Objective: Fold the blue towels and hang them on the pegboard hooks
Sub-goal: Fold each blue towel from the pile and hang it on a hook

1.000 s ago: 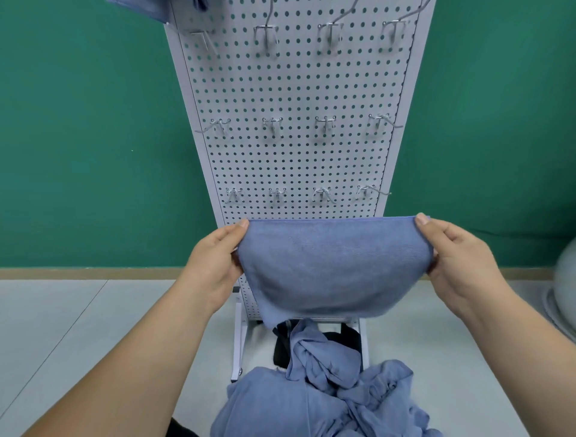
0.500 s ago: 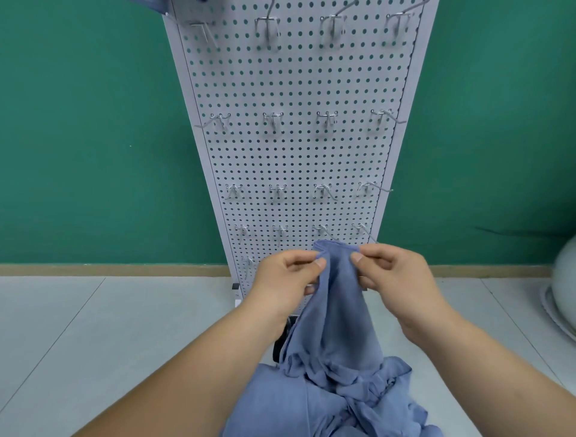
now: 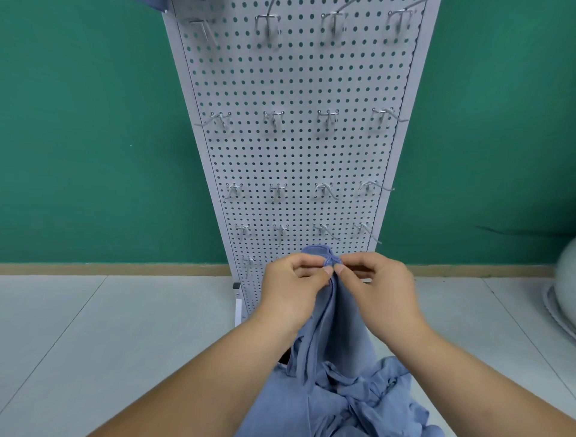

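Left grip (image 3: 293, 287) and right grip (image 3: 377, 290): both closed in a pinch on the top edge of one blue towel (image 3: 339, 327), the two very close together. Towel held upright, bunched narrow, in front of the foot of the white pegboard (image 3: 296, 156). Lower end trailing into a crumpled pile of blue towels (image 3: 358, 402) between the forearms. Rows of metal hooks (image 3: 274, 120) across the board. Scrap of blue cloth (image 3: 152, 3) at the board's top left corner. Pale tiled floor (image 3: 93, 343) below, green wall (image 3: 78, 124) behind.

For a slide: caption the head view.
Left hand and right hand pinch the blue towel by its top edge before the pegboard.
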Demonstrator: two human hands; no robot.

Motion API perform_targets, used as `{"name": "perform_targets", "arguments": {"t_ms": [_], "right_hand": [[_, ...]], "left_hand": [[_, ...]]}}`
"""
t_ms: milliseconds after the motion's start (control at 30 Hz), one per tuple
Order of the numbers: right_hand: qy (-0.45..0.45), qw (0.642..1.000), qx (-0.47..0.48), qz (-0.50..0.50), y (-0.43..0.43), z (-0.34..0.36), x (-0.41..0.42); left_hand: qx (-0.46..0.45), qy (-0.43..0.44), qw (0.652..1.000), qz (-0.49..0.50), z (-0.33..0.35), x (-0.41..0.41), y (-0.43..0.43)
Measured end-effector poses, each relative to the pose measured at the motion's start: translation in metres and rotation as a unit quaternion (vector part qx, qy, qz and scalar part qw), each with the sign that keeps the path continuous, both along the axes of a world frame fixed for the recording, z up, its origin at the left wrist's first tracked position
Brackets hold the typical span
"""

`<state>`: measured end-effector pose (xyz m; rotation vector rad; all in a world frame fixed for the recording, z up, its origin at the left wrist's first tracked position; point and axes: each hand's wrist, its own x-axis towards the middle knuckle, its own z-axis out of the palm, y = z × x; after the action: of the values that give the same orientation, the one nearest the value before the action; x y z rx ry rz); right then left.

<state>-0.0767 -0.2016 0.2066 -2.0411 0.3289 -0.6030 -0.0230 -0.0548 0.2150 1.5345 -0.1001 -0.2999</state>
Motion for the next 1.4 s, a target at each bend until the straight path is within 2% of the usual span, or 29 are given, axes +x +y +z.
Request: {"name": "perform_targets", "arguments": {"t_ms": [133, 233, 433, 500, 633, 733, 833, 900, 1000, 1100, 1233, 1300, 1400], "right_hand": [[-0.011, 0.998, -0.057, -0.003, 0.002, -0.004, 0.0], [-0.015, 0.997, -0.079, 0.0, 0.003, -0.003, -0.002], [0.028, 0.993, -0.112, -0.013, -0.014, 0.001, 0.003], [0.039, 0.992, -0.122, -0.002, -0.021, 0.002, 0.004], [0.028, 0.994, -0.11, 0.007, -0.034, 0.005, 0.003], [0.044, 0.99, -0.134, 0.004, -0.044, 0.003, 0.005], [0.135, 0.969, -0.206, 0.003, -0.055, -0.007, 0.008], [0.18, 0.954, -0.241, 0.011, -0.057, -0.01, 0.01], [0.185, 0.946, -0.267, 0.022, -0.055, -0.01, 0.012], [0.172, 0.951, -0.253, 0.037, -0.057, -0.006, 0.01], [0.157, 0.957, -0.231, 0.079, -0.063, -0.003, 0.007], [0.142, 0.962, -0.211, 0.101, -0.064, -0.001, 0.005], [0.12, 0.971, -0.165, 0.124, -0.058, 0.0, 0.005]], "left_hand": [[-0.021, -0.002, 1.0, -0.008, 0.003, 0.0, -0.003], [0.002, -0.022, 0.999, -0.028, 0.003, 0.002, -0.002], [0.074, -0.051, 0.988, -0.128, 0.004, 0.013, 0.007], [0.154, -0.083, 0.978, -0.114, 0.0, 0.023, 0.013], [0.394, -0.157, 0.896, -0.135, -0.013, 0.04, 0.031], [0.473, -0.201, 0.847, -0.136, -0.01, 0.043, 0.039], [0.52, -0.308, 0.792, -0.082, -0.001, 0.045, 0.038], [0.525, -0.339, 0.777, -0.073, 0.001, 0.044, 0.037], [0.501, -0.336, 0.794, -0.068, -0.003, 0.044, 0.036], [0.461, -0.316, 0.828, -0.045, -0.005, 0.049, 0.04], [0.434, -0.3, 0.848, -0.056, -0.008, 0.055, 0.046], [0.443, -0.3, 0.842, -0.069, -0.009, 0.056, 0.047], [0.491, -0.306, 0.811, -0.084, -0.006, 0.053, 0.045]]}}
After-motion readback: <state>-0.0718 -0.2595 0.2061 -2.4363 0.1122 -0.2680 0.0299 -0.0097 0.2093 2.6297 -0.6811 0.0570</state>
